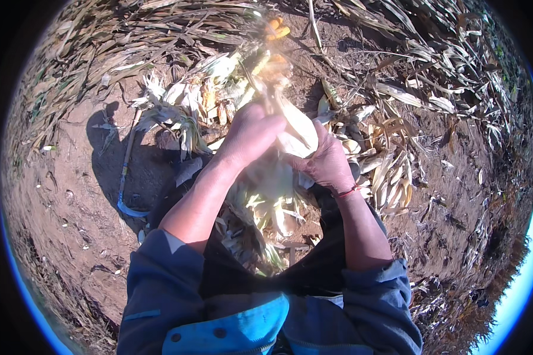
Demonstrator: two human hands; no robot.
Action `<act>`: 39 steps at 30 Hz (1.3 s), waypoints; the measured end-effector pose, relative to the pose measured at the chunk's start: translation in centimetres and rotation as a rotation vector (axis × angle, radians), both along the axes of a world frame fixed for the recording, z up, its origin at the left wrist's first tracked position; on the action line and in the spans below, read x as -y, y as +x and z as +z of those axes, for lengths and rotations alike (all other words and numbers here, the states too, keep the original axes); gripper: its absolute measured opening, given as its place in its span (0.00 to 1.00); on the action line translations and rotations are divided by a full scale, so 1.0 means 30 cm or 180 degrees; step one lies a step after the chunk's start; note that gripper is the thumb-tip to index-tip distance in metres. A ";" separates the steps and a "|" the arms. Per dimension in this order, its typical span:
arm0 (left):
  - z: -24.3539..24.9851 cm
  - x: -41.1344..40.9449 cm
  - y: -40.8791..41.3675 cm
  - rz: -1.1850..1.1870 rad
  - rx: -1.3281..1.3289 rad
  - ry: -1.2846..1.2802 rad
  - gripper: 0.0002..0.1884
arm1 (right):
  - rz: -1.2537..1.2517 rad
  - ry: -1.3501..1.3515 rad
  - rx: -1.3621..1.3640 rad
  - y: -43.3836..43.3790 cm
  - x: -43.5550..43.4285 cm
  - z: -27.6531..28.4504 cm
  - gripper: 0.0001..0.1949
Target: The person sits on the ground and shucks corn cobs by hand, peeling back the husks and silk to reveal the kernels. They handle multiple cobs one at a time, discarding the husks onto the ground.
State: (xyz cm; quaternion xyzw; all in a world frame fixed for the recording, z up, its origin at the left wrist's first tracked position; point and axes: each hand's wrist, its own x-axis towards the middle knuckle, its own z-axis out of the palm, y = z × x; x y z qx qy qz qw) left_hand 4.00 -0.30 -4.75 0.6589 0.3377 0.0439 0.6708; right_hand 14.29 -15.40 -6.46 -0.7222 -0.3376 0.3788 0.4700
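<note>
Both my hands are on an ear of corn in its pale, dry husk (298, 126), above the ground between my knees. My left hand (254, 132) grips its left side with the thumb across the husk. Around the lower right end close the fingers of my right hand (326, 157), which has a red string at the wrist. Haze blurs the middle of the view, and any kernels inside the husk are hidden. Just beyond my left hand lie partly husked ears (209, 98). Below my hands, loose husks (280, 217) are heaped between my legs.
A sickle (125, 164) lies on bare soil at my left, its curved blade towards me. Bare yellow cobs (276, 29) lie ahead. More husks (393, 177) are piled at my right. Dry corn stalks (129, 37) cover the far left, with others (444, 66) at the far right.
</note>
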 end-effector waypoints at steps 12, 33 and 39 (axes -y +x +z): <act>0.099 0.002 -0.040 0.0469 -0.0192 -0.0033 0.11 | -0.0002 0.0182 -0.1733 -0.044 -0.029 0.024 0.38; 0.089 0.012 -0.052 0.0094 -0.0562 0.1295 0.17 | -0.0264 0.0329 0.0608 -0.042 -0.126 0.039 0.21; 0.103 0.014 -0.045 -0.0344 -0.0544 0.1276 0.15 | -0.0343 0.0193 0.0520 -0.062 -0.120 0.036 0.13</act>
